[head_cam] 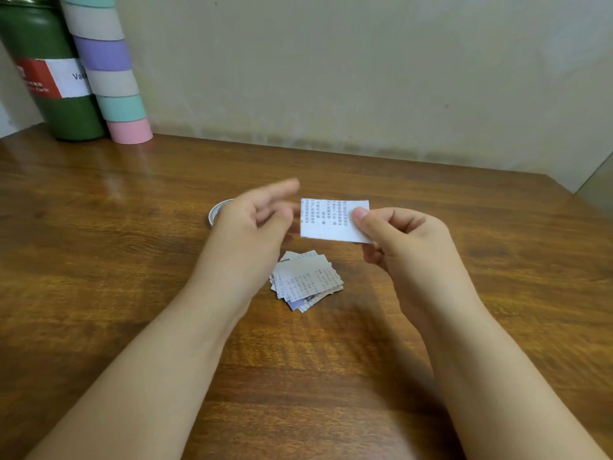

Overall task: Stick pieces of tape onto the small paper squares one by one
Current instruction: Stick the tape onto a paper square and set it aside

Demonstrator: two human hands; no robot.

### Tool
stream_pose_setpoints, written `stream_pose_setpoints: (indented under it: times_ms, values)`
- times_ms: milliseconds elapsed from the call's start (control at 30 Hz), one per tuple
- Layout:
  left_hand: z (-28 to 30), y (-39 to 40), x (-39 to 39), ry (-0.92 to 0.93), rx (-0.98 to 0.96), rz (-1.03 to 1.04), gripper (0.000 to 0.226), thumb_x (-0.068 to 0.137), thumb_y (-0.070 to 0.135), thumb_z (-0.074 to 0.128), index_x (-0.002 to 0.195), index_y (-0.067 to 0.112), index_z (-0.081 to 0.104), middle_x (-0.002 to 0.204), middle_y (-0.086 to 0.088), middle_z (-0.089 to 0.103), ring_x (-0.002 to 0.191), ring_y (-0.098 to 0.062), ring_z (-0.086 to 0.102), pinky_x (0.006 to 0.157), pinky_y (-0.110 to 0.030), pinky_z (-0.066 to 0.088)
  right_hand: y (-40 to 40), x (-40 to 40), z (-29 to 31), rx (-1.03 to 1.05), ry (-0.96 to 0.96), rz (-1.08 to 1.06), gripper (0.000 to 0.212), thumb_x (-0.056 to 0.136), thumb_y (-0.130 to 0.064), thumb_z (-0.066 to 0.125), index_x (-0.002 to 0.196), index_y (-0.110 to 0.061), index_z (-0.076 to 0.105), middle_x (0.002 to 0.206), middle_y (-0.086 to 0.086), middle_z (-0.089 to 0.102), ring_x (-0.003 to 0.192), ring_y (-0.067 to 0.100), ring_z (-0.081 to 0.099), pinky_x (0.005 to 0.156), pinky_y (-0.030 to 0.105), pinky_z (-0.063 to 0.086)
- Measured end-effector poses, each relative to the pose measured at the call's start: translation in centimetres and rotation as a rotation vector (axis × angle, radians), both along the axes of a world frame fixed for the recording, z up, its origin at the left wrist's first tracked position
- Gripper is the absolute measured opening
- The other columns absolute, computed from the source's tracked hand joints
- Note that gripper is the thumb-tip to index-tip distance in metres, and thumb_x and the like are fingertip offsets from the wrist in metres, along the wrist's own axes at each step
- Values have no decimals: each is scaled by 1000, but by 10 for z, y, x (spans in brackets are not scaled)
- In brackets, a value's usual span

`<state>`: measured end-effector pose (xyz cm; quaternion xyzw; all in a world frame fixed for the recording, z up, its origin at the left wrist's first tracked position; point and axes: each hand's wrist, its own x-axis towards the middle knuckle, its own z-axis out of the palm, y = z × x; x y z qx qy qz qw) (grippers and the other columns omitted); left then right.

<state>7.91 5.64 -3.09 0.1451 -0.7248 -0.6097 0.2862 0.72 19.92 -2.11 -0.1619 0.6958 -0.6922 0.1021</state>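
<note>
Risk: the paper square (333, 220), held in the air by one edge only, can bend or swing when tape is pressed on, so the strip may land crooked or creased; any tape on the left fingertips could also fold onto itself. Right hand (403, 242): thumb and curled fingers pinch the square's right edge, above the worktop (99, 260). Left hand (252, 224): blurred, fingers loosely spread just beside the square's left edge; whether it carries tape cannot be told. The tape roll (217, 212) lies behind the left hand. The stack (306, 280) of squares lies below and between both hands.
</note>
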Motion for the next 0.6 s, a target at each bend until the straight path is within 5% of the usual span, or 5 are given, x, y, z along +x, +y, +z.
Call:
stream_pose_setpoints:
  times_ms: [67, 133, 200, 333, 600]
  values:
    - [3, -3, 2, 15, -372, -26, 60, 85, -3, 59, 113, 49, 55, 115, 23, 55, 98, 6, 52, 88, -19, 43, 2, -3, 1, -5, -117, 43, 25, 85, -18, 68, 60, -14, 64, 54, -4, 53, 48, 7, 43, 51, 19, 39]
    - [4, 0, 3, 31, -476, -37, 41, 78, 6, 71, 99, 41, 66, 117, 25, 48, 107, 3, 46, 92, -14, 37, 2, -4, 2, -22, -207, 80, 24, 87, -19, 65, 64, -12, 64, 52, -3, 50, 46, 8, 39, 47, 18, 36]
    - [2, 3, 1, 53, -275, -45, 8, 79, 17, 72, 79, 25, 72, 105, 19, 62, 102, -5, 55, 91, -20, 41, 1, -6, 1, 5, -218, 46, 29, 91, -27, 59, 67, -13, 63, 50, -4, 47, 45, 8, 36, 48, 20, 34]
    - [0, 3, -1, -28, 197, -88, 9, 81, 19, 67, 76, 14, 72, 88, -3, 75, 71, -9, 63, 74, -24, 50, -3, -4, 3, 33, -115, 34, 43, 99, -43, 38, 81, -18, 69, 63, -9, 63, 58, 7, 49, 63, 26, 41]
    - [0, 9, -1, -59, 371, -113, 13, 78, 21, 68, 75, 8, 71, 76, -10, 65, 58, -8, 52, 73, -28, 44, -6, 9, -2, 70, 161, 71, 26, 87, -28, 64, 73, -7, 66, 56, -3, 61, 49, 4, 50, 53, 16, 41]
